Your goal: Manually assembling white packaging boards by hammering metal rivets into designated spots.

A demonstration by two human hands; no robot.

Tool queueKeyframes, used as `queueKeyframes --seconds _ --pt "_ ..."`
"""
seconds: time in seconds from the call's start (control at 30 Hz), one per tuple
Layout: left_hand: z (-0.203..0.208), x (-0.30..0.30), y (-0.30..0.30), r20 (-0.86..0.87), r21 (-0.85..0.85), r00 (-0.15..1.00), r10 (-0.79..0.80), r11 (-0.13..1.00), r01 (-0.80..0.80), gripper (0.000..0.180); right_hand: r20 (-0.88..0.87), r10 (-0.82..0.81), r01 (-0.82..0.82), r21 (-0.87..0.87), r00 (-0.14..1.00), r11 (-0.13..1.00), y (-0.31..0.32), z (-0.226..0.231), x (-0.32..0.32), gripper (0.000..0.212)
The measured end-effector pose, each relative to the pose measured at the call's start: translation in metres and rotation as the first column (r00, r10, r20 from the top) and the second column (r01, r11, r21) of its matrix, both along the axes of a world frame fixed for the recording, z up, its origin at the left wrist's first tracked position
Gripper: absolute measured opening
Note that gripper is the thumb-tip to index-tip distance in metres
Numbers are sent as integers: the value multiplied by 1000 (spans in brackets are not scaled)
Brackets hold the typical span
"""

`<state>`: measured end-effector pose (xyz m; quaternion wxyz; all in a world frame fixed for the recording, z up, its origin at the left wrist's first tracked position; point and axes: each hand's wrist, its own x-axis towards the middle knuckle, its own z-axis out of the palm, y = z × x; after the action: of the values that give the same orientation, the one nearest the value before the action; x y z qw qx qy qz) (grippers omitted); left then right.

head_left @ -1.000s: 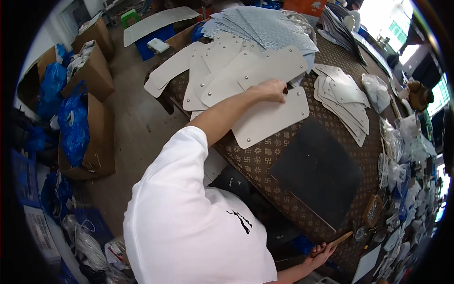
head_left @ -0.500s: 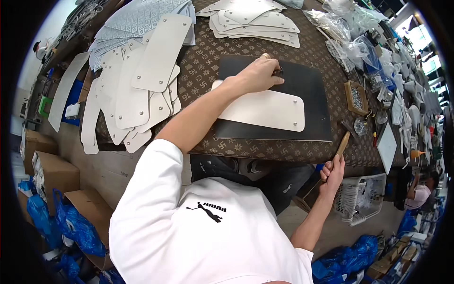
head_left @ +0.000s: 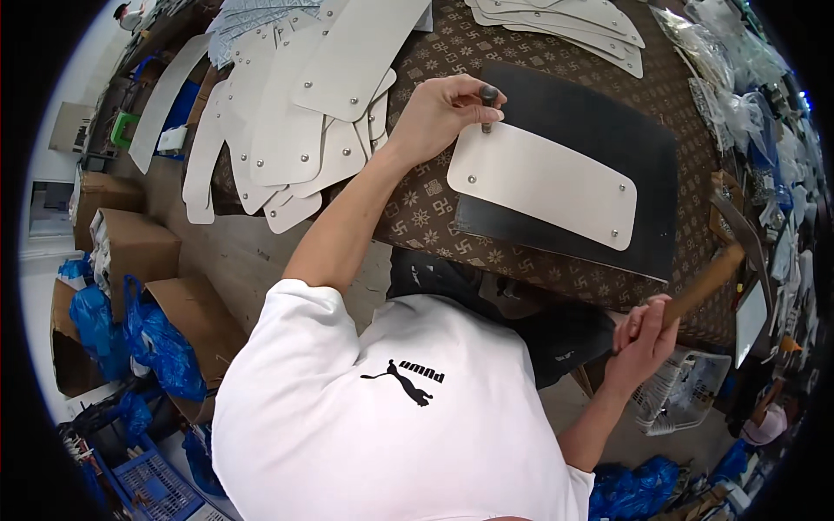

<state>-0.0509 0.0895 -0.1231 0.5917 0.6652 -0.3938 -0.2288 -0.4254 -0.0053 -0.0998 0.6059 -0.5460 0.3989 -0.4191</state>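
A white panel point(head_left: 547, 185) with rounded corners and metal studs lies on a black board point(head_left: 569, 113) on the table. My left hand point(head_left: 445, 115) pinches a short dark metal punch point(head_left: 487, 94), upright at the panel's upper left corner. The punch's lower end is at that corner; whatever is under it is hidden. My right hand point(head_left: 645, 334) is wrapped round the wooden handle of a hammer point(head_left: 705, 282), raised beside the table's right front edge. The hammer's dark head is up and away from the panel.
Overlapping white studded panels point(head_left: 287, 130) are heaped left of the board, with another stack point(head_left: 565, 26) at the back. Plastic bags point(head_left: 738, 104) and small parts crowd the right side. A white basket point(head_left: 686, 391) stands below on the right; cardboard boxes point(head_left: 139, 252) stand at left.
My left hand has come to the panel's upper left corner, with the punch now standing upright there. My right hand has raised the hammer beside the table. The whole view has shifted and tilted.
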Motion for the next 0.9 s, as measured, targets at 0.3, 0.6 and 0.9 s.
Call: queueKeyframes --seconds 0.3,0.6,0.9 --pt "-21 -7 -17 88 -16 996 -13 1000 14 17 -380 231 -280 -78 896 957 24 13 77 17" --pt "-26 -8 -27 135 -107 991 -7 994 22 24 66 375 -279 -554 925 784 -5 140 103 23" --pt "-25 -17 -16 270 -55 961 -58 996 75 17 -647 295 -442 -73 704 894 -2 68 96 13"
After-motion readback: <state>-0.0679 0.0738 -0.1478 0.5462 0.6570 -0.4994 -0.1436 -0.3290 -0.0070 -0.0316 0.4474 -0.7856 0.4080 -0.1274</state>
